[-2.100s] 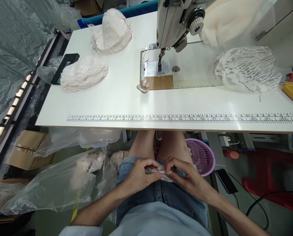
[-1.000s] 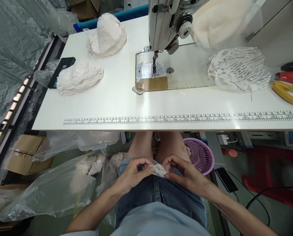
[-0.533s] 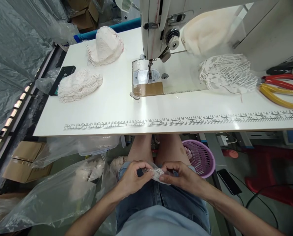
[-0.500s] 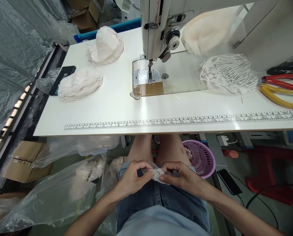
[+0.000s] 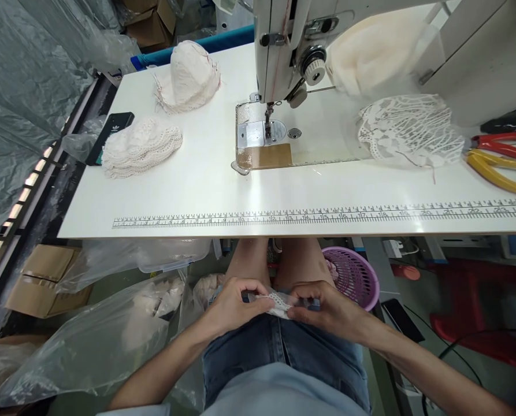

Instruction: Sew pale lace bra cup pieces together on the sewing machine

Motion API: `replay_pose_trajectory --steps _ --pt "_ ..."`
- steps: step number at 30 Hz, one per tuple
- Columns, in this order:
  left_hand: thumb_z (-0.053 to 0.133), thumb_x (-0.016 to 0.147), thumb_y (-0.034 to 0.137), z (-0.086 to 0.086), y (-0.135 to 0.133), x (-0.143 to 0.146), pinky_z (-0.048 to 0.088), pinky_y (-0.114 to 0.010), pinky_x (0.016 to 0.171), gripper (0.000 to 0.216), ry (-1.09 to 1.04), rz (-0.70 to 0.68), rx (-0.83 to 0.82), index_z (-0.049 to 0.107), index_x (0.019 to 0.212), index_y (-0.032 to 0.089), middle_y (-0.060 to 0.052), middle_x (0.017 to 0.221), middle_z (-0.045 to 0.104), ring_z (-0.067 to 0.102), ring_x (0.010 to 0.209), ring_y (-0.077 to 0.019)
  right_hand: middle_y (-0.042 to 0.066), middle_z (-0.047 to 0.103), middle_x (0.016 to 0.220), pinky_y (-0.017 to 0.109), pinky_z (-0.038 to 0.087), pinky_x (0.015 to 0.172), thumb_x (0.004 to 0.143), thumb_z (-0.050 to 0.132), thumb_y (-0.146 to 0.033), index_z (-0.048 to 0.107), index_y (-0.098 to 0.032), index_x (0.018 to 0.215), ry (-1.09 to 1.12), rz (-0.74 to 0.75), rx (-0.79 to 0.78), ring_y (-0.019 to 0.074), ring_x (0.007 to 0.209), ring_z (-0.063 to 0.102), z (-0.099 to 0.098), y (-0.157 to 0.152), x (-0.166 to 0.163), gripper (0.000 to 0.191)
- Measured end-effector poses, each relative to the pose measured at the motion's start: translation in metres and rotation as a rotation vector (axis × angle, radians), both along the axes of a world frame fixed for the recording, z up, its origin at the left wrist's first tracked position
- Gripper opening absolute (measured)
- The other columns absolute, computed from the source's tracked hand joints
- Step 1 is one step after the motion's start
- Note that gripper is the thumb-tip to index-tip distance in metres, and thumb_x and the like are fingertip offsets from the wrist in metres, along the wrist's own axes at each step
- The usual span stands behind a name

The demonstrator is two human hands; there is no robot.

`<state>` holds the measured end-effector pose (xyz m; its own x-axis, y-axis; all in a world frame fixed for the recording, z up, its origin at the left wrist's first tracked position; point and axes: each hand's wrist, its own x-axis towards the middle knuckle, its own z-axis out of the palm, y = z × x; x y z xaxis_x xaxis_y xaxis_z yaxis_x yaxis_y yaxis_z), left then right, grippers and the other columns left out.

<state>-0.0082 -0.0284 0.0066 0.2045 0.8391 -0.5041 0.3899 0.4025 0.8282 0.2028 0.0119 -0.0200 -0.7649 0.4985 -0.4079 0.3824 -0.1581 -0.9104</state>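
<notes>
A small piece of white lace fabric [image 5: 279,304] is stretched between my hands above my lap. My left hand [image 5: 240,306] pinches its left end between thumb and fingers. At the other end, my right hand [image 5: 320,306] grips the lace the same way. Sheer edges of the piece show around my fingertips; the rest is covered by them. In front of me stands a sewing machine [image 5: 279,52], its needle and presser foot over the metal plate [image 5: 255,134].
On the white table [image 5: 197,190] lie a lace stack [image 5: 140,147], white cups [image 5: 190,78], patterned lace [image 5: 409,130] and yellow-handled scissors [image 5: 496,170]. A printed ruler runs along its front edge. Below are a purple basket [image 5: 372,283], plastic bags [image 5: 97,341] and a carton [image 5: 45,283].
My hands have drawn slightly apart, so more of the lace strip shows between them. The camera view has shifted a little. Both hands keep their hold.
</notes>
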Motion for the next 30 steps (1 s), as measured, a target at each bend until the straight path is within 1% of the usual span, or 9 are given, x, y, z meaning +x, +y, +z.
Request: replay_pose_trajectory --steps 5,10,13,15,19,22,25,28,30 --pt "0.061 0.077 0.033 -0.004 0.0 -0.005 0.039 -0.02 0.061 0.024 -0.162 0.03 -0.044 0.059 0.064 0.014 -0.002 0.066 0.062 0.055 0.066 -0.013 0.002 0.061 0.073 0.024 0.039 0.06 0.084 0.055 -0.043 0.066 -0.018 0.076 -0.022 -0.037 -0.042 0.0154 0.068 0.052 -0.003 0.001 0.008 0.029" --pt "0.066 0.071 0.036 -0.009 0.002 -0.002 0.038 -0.02 0.056 0.026 -0.222 0.037 -0.106 0.056 0.063 0.013 -0.002 0.068 0.062 0.051 0.06 -0.0105 0.002 0.059 0.071 0.024 0.039 0.058 0.081 0.057 -0.047 0.065 -0.017 0.074 -0.037 -0.019 -0.092 0.0148 0.065 0.051 0.007 0.004 0.011 0.032" --pt "0.069 0.068 0.037 -0.01 0.003 0.0 0.034 -0.018 0.05 0.028 -0.25 0.04 -0.173 0.057 0.064 0.013 0.0 0.062 0.058 0.047 0.054 -0.0079 0.0 0.056 0.069 0.023 0.037 0.058 0.079 0.06 -0.047 0.063 -0.018 0.075 0.011 0.007 -0.152 0.0133 0.064 0.047 0.011 0.004 0.006 0.029" --pt "0.072 0.065 0.038 -0.009 0.004 0.001 0.031 -0.018 0.048 0.03 -0.278 0.073 -0.212 0.056 0.063 0.012 0.001 0.059 0.055 0.044 0.051 -0.0066 -0.001 0.053 0.066 0.022 0.035 0.057 0.078 0.06 -0.047 0.063 -0.017 0.076 0.043 0.004 -0.193 0.012 0.063 0.044 0.009 0.002 0.002 0.03" --pt "0.077 0.058 0.042 -0.009 0.003 0.0 0.034 -0.019 0.053 0.038 -0.381 0.153 -0.283 0.055 0.06 0.012 0.0 0.061 0.057 0.047 0.055 -0.0074 -0.003 0.047 0.062 0.022 0.03 0.054 0.077 0.062 -0.05 0.062 -0.016 0.071 0.066 -0.023 -0.212 0.0103 0.059 0.039 0.005 -0.001 -0.001 0.034" --pt "0.078 0.057 0.042 -0.011 0.002 0.0 0.036 -0.02 0.056 0.039 -0.452 0.166 -0.313 0.054 0.06 0.012 -0.001 0.065 0.059 0.049 0.058 -0.0087 -0.003 0.047 0.062 0.022 0.03 0.054 0.076 0.063 -0.049 0.061 -0.017 0.07 0.054 -0.022 -0.203 0.0104 0.06 0.038 0.008 -0.001 0.002 0.033" --pt "0.075 0.064 0.037 -0.011 0.002 0.003 0.038 -0.021 0.061 0.03 -0.416 0.118 -0.25 0.057 0.065 0.012 -0.003 0.071 0.062 0.053 0.064 -0.0104 -0.004 0.044 0.064 0.021 0.029 0.054 0.078 0.062 -0.048 0.058 -0.018 0.074 0.058 -0.012 -0.194 0.0104 0.061 0.036 0.012 -0.001 0.003 0.031" --pt "0.071 0.069 0.028 -0.007 0.004 0.005 0.04 -0.023 0.072 0.019 -0.327 0.067 -0.107 0.061 0.067 0.013 -0.005 0.083 0.064 0.056 0.077 -0.0135 -0.005 0.037 0.063 0.022 0.026 0.053 0.079 0.06 -0.048 0.054 -0.018 0.073 0.078 -0.029 -0.184 0.0099 0.06 0.032 0.01 -0.005 0.0 0.032" --pt "0.069 0.07 0.025 -0.004 0.006 0.006 0.039 -0.023 0.071 0.015 -0.269 0.049 -0.047 0.062 0.066 0.013 -0.004 0.083 0.062 0.055 0.076 -0.0133 -0.005 0.035 0.062 0.022 0.026 0.053 0.081 0.057 -0.049 0.053 -0.017 0.071 0.083 -0.047 -0.197 0.0096 0.059 0.031 0.006 -0.008 -0.002 0.034"
